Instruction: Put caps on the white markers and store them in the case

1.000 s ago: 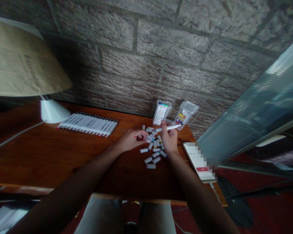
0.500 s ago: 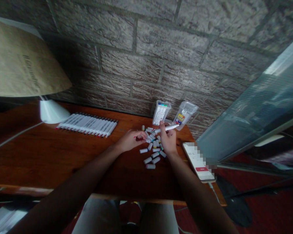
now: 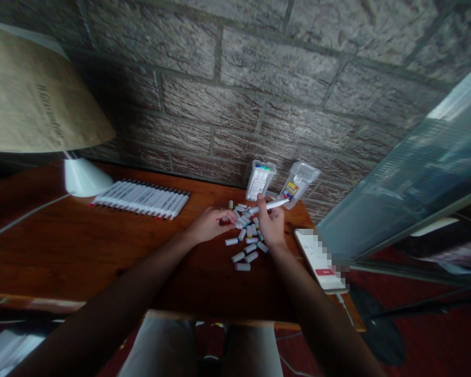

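Observation:
My right hand (image 3: 271,228) is closed around a white marker (image 3: 278,204), which points up and to the right above the table. To its left, my left hand (image 3: 212,224) has its fingers curled together at the edge of a pile of loose marker caps. A whitish piece that looks like a marker cap (image 3: 238,224) is pinched at those fingertips, partly hidden. Small red marks show on the left fingers. Between and below the hands, several white caps with coloured ends, such as this cap (image 3: 242,267), lie scattered on the wood.
A row of white markers (image 3: 141,199) lies side by side at left, near a lamp (image 3: 84,178). Behind the hands stand a clear case with markers (image 3: 259,180) and an open clear case (image 3: 298,183) against the stone wall. A phone (image 3: 317,262) rests at the table's right edge.
Both hands stay almost in place, with the marker still in my right hand. The whole view has shifted very slightly.

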`<state>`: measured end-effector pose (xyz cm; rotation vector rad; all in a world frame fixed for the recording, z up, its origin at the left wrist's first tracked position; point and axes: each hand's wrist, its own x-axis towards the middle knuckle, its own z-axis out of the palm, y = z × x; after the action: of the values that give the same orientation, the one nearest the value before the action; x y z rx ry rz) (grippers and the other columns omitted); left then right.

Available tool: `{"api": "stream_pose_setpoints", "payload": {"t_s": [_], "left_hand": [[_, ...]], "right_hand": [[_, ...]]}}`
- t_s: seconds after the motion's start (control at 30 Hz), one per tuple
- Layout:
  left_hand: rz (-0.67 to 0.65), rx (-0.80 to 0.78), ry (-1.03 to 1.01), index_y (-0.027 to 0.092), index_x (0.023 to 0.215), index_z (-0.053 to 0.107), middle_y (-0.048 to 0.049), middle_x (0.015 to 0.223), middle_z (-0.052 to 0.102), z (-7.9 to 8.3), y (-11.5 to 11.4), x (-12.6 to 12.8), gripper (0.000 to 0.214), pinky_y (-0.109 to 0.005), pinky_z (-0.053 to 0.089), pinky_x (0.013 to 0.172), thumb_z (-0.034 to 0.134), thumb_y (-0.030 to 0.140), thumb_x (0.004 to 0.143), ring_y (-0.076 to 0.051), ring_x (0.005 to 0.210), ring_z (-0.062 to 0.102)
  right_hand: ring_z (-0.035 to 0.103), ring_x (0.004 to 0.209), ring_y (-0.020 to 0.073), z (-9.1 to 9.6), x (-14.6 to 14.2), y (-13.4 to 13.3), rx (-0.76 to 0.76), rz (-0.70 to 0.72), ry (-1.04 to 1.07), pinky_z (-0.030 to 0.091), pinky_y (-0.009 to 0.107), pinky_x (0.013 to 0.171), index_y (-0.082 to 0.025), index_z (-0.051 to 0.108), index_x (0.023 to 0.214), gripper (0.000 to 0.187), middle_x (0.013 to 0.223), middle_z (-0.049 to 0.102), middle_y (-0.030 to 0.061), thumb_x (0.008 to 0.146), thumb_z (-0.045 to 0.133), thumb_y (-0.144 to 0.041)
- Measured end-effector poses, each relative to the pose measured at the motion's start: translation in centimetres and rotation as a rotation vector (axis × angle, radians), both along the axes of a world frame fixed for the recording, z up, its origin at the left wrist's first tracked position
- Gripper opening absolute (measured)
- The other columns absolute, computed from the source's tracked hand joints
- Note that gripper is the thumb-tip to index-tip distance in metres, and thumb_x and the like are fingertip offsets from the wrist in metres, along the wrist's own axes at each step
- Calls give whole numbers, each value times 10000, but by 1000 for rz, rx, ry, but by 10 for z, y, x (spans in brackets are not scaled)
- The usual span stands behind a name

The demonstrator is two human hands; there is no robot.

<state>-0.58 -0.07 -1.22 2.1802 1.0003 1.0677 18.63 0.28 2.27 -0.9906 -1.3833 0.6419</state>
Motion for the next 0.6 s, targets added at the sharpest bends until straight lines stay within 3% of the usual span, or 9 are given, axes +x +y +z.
{"api": "stream_pose_setpoints", "payload": {"t_s": [0.6], "left_hand": [[-1, -21, -23, 163, 898, 710, -26, 861, 773, 2, -3, 1, 71, -223, 528, 718, 715, 157, 827, -135, 751, 701]], "right_hand": [[515, 627, 129, -1, 1, 0, 17, 5, -24, 392, 255, 622, -168, 622, 701, 396, 668, 583, -15, 913, 586, -501]]}}
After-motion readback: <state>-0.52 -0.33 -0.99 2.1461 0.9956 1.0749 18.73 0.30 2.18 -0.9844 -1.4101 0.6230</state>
